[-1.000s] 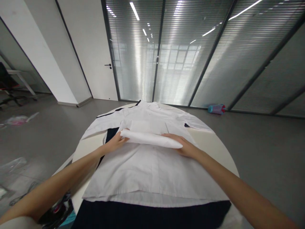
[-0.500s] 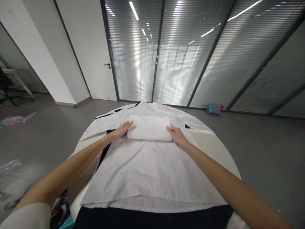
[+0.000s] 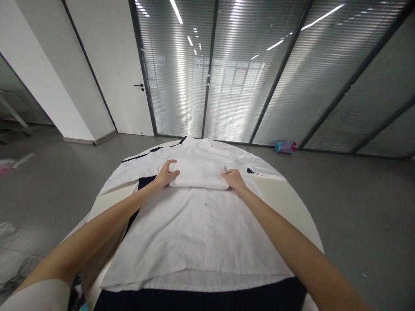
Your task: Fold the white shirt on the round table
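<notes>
A folded white garment [image 3: 199,175] lies as a compact rectangle on the upper chest of a spread white shirt [image 3: 201,233]. My left hand [image 3: 166,174] grips its left end, thumb at the near side and fingers curled over the far side. At the right end, my right hand [image 3: 234,178] pinches the edge between thumb and fingers. The shirt lies flat, collar away from me, with a button showing on its front. Dark cloth [image 3: 194,301] shows beneath its hem and at its left side.
The clothes lie on a rounded cream table [image 3: 288,203]. Another white sleeve with a black stripe [image 3: 142,157] spreads to the left. A blue and pink basket [image 3: 285,147] lies on the floor by the glass partition. A white door [image 3: 113,65] stands behind.
My left hand has changed from fingers laid flat against the folded garment to a grip around its end. The right hand's fingers have curled in tighter. My view has shifted slightly right.
</notes>
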`<action>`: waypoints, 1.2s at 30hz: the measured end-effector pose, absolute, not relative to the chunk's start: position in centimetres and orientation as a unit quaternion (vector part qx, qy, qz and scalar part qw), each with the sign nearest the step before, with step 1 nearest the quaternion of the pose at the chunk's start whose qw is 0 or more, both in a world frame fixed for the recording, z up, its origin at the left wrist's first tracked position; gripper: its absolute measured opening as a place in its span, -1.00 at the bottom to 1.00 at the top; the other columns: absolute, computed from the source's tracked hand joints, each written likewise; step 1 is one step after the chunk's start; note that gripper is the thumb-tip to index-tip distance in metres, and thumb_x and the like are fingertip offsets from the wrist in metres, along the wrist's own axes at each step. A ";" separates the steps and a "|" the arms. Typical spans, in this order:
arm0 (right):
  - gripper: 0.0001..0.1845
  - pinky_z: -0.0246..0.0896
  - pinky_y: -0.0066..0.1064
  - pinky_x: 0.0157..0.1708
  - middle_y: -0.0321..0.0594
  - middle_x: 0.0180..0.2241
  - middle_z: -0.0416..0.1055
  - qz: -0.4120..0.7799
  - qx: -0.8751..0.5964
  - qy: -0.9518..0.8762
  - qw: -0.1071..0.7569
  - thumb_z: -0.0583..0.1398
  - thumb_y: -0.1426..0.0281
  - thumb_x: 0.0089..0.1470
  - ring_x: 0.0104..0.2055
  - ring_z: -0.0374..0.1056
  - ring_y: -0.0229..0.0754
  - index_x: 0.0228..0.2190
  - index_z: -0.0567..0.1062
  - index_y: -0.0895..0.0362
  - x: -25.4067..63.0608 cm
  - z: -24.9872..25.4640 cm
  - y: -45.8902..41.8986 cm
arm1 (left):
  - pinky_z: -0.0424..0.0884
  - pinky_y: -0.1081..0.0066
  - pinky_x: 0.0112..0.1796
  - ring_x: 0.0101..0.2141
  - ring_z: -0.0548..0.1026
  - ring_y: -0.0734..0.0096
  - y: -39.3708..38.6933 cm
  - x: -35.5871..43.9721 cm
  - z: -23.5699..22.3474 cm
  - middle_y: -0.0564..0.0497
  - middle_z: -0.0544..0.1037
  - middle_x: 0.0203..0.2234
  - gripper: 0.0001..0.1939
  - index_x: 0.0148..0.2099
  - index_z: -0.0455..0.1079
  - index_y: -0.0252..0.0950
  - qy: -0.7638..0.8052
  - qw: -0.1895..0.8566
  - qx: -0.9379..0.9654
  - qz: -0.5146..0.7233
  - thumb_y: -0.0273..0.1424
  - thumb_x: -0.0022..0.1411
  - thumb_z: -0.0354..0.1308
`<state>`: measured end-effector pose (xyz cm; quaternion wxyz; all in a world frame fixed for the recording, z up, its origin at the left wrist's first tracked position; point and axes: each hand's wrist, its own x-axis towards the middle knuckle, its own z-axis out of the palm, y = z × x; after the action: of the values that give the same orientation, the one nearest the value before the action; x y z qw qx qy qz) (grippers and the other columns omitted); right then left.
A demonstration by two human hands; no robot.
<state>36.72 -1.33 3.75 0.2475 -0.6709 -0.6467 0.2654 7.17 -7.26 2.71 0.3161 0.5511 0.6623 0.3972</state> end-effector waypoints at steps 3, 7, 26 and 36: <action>-0.44 0.31 -0.15 -0.09 0.11 -0.04 0.48 0.196 -0.682 -0.671 0.214 0.24 0.34 0.06 -0.02 0.45 0.16 0.11 0.38 0.20 36.2 4.8 -1.7 | 0.49 0.33 -0.33 -0.35 0.53 0.33 -7.5 7.0 3.4 -0.03 0.47 -0.23 -0.42 0.23 0.22 -0.21 0.701 0.190 0.590 0.353 -0.31 0.18 0.23; -0.43 0.21 -0.04 0.09 0.14 0.25 0.18 0.013 -0.616 -0.769 0.173 0.10 0.42 0.18 0.14 0.33 0.16 0.22 0.30 0.12 34.2 6.3 -2.1 | 0.30 0.03 0.12 0.21 0.30 -0.01 -6.6 8.2 5.2 -0.27 0.19 0.25 -0.43 0.27 0.24 -0.23 0.621 -0.032 0.732 0.278 -0.44 0.21 0.13; -0.39 0.04 -0.04 0.17 -0.05 0.17 0.32 0.060 -0.509 -0.854 0.093 -0.16 0.01 0.38 0.20 0.19 0.09 0.18 0.41 0.03 30.7 3.1 2.7 | 0.24 0.10 0.06 0.04 0.39 0.06 -1.1 9.4 1.6 -0.17 0.43 -0.02 -0.52 0.08 0.39 -0.27 0.607 0.001 0.782 0.142 -0.07 0.47 -0.18; -0.34 0.12 -0.22 0.09 0.08 0.08 0.43 0.103 -0.486 -0.863 0.088 -0.03 -0.05 0.32 0.12 0.32 0.08 0.01 0.54 0.20 33.1 4.3 5.0 | 0.33 0.27 -0.08 -0.13 0.51 0.09 0.2 8.4 5.1 -0.19 0.54 -0.14 -0.42 -0.08 0.52 -0.30 0.569 0.074 0.808 0.136 0.08 0.34 -0.06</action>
<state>33.10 4.96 4.35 0.0877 -0.4859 -0.8634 0.1032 8.38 0.24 5.05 0.0738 0.8076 0.5692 0.1357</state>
